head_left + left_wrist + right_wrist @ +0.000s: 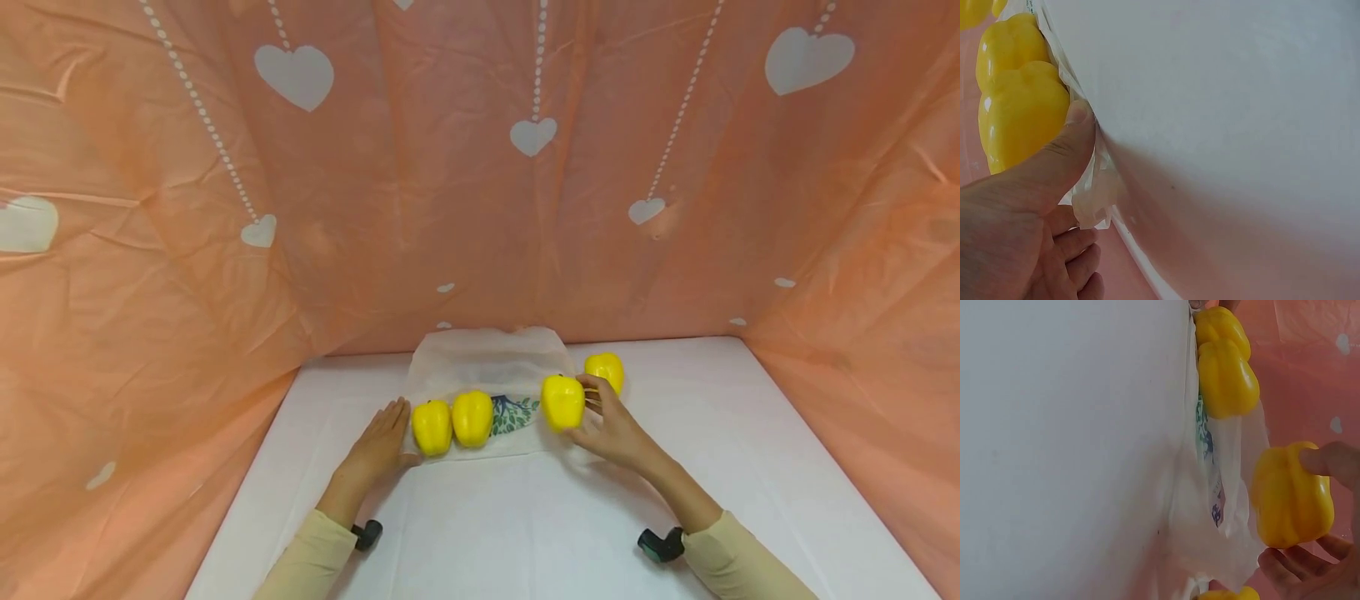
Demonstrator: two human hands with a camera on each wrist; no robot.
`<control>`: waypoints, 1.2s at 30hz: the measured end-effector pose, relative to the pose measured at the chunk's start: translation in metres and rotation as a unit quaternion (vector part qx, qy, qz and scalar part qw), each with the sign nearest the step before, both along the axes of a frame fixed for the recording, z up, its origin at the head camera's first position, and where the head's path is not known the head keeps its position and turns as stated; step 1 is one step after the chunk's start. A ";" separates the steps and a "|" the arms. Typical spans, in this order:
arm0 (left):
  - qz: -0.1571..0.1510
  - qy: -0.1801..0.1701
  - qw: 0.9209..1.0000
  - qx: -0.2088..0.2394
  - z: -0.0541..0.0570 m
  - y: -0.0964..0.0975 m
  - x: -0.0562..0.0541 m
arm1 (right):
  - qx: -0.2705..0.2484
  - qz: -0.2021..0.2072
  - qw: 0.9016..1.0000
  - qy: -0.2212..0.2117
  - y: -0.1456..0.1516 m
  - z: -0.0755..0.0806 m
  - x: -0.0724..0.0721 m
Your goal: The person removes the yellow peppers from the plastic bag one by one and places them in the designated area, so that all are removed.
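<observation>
White table bears 1 bag, 1 pepper.

From where I'm standing I count four glossy yellow bell peppers: two near the middle of the frame, two more to the right of it. There is one thin, translucent whitish plastic bag, mid-frame. I see two bare hands, a left hand and a right hand, and, lower down, two pale beige cloth sleeves and two small black wrist pieces. Across the upper frame, five white printed hearts end five dotted white lines.
</observation>
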State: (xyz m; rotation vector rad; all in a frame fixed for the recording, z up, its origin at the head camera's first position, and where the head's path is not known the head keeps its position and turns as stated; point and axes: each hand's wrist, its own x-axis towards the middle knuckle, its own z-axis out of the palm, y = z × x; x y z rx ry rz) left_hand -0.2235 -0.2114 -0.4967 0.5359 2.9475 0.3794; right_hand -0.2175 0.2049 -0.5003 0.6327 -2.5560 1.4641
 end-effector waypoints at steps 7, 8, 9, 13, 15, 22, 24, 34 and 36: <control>0.008 -0.005 1.000 -0.001 -0.001 0.001 0.000 | 0.007 0.000 1.000 -0.009 0.014 0.002 0.004; 0.009 -0.005 1.000 0.000 -0.001 0.001 0.000 | 0.008 -0.002 1.000 -0.008 0.016 0.002 0.005; 0.009 -0.005 1.000 -0.001 -0.001 0.001 0.000 | 0.009 -0.003 1.000 -0.007 0.018 0.002 0.005; 0.011 -0.006 1.000 0.003 -0.001 0.002 0.000 | 0.008 -0.009 1.000 -0.001 0.025 0.004 0.006; 0.011 -0.007 1.000 0.004 -0.001 0.002 0.000 | 0.010 -0.012 1.000 0.000 0.028 0.006 0.007; 0.007 -0.013 1.000 0.008 0.001 0.002 0.000 | 0.020 -0.016 1.000 0.004 0.040 0.009 0.008; 0.009 -0.016 1.000 0.005 0.001 0.001 0.000 | 0.020 -0.017 1.000 0.005 0.043 0.009 0.008; 0.009 -0.011 1.000 0.004 0.000 0.000 0.000 | 0.025 -0.029 0.999 0.011 0.059 0.017 0.008; 0.006 -0.007 1.000 0.004 0.000 0.000 0.000 | 0.023 -0.030 0.999 0.022 0.062 0.018 0.006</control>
